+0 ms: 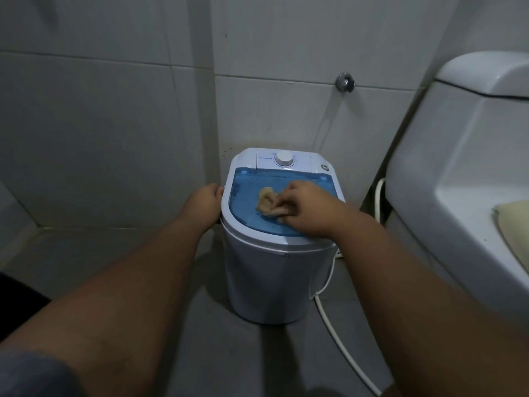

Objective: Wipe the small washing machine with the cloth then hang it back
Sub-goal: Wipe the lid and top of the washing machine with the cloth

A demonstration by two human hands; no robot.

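The small washing machine (266, 279) stands on the grey floor in the corner, white with a blue see-through lid (246, 196) and a white dial (284, 159) at its back. My right hand (306, 207) presses a crumpled beige cloth (267, 200) onto the middle of the lid, fingers closed on the cloth. My left hand (204, 203) grips the machine's left rim, level with the lid.
A white toilet with its cistern (469, 156) fills the right side, close to the machine. A white hose (337, 336) runs from the machine's right side across the floor. A metal wall fitting (345, 81) sits above the machine. Tiled walls close in behind and to the left.
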